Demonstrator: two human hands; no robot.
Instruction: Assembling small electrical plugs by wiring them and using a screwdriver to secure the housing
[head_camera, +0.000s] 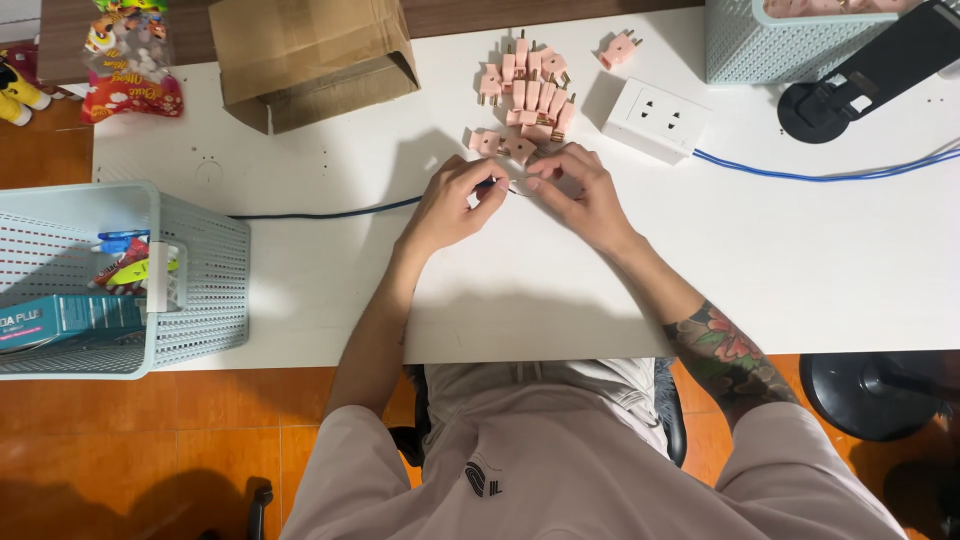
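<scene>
A: Quick rundown, pkgs first. What's around you?

B: Top left, a brown cardboard box (312, 55) lies on its side on the white table (780, 260), open end toward you. Left of it, a clear snack bag (130, 55) w/ red-orange print, half off the table edge. Pale mesh basket (200, 290) at your left holds a teal flat box (65, 322) and a red-yellow packet (128, 268). Another mesh basket (780, 40) top right.

A: And my hands?

B: Your left hand (452, 205) has thumb & forefinger pinched nearly closed on the end of the dark cable (330, 212), which runs left across the table. Your right hand (582, 195) is curled, fingertips close together right at that cable end; whether it grips a small part there, can't tell, too small.

A: The plugs?

B: Pink plugs (528, 90) heaped just beyond your hands, one stray pink plug (620, 48) farther right. White socket block (656, 120) beside the heap, its blue wire (820, 175) trailing right.
</scene>
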